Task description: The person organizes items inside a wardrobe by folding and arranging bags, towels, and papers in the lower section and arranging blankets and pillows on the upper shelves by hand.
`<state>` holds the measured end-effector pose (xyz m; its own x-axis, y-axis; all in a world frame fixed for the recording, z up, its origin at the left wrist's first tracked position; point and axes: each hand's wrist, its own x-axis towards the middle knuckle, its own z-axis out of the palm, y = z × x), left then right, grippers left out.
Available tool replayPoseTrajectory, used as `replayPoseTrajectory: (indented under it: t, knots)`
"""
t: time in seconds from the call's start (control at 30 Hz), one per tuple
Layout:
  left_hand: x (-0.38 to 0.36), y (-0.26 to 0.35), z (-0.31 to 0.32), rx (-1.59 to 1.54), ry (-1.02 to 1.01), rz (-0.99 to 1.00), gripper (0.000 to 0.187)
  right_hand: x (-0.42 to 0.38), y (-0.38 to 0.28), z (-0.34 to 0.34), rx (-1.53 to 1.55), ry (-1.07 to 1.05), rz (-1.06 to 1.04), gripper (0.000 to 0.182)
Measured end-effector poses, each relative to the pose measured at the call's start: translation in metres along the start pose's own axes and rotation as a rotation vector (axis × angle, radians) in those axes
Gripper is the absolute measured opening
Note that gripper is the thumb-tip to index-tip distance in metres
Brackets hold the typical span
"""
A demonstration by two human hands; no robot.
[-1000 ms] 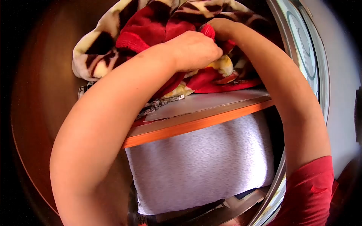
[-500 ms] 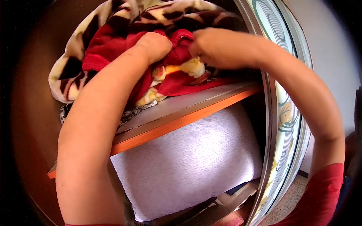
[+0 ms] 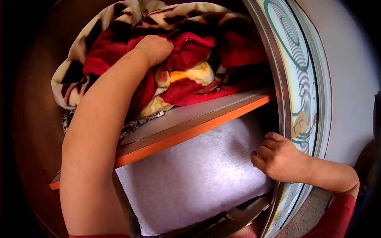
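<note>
My left hand (image 3: 155, 49) is closed on the red blanket (image 3: 190, 51), which lies bunched on the upper shelf with yellow and white patches showing. Around and behind it is a cream and dark brown patterned blanket (image 3: 75, 69). My right hand (image 3: 274, 155) is in front of the right end of a pale lilac pillow (image 3: 190, 178) below the shelf, beside the door frame. Its fingers are curled loosely, with nothing seen between them.
The shelf's orange front edge (image 3: 194, 129) slants up to the right between blanket and pillow. A patterned glass sliding door (image 3: 299, 115) stands at the right, with a pale wall (image 3: 345, 79) beyond. Slats (image 3: 242, 218) show under the pillow.
My right hand has left the red blanket and moved down and right to the pillow's right end. My left hand has shifted slightly left, still on the blanket.
</note>
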<state>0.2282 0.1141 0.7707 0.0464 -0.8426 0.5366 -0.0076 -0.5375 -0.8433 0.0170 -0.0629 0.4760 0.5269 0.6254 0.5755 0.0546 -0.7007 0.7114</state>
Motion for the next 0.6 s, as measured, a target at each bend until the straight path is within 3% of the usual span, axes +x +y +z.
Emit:
replayPoseTrajectory:
  t: [0.17,0.43,0.6]
  knots:
    - [0.002,-0.005,0.012,0.01,0.027,0.063,0.021,-0.008,0.003,0.01,-0.094,-0.167,0.124,0.01]
    - [-0.003,-0.001,0.008,-0.023,0.091,0.053,0.021,-0.011,0.001,0.013,-0.099,-0.203,0.137,0.009]
    - [-0.003,0.007,-0.005,-0.028,-0.009,-0.014,0.023,-0.008,0.01,0.01,-0.104,-0.231,0.119,0.008]
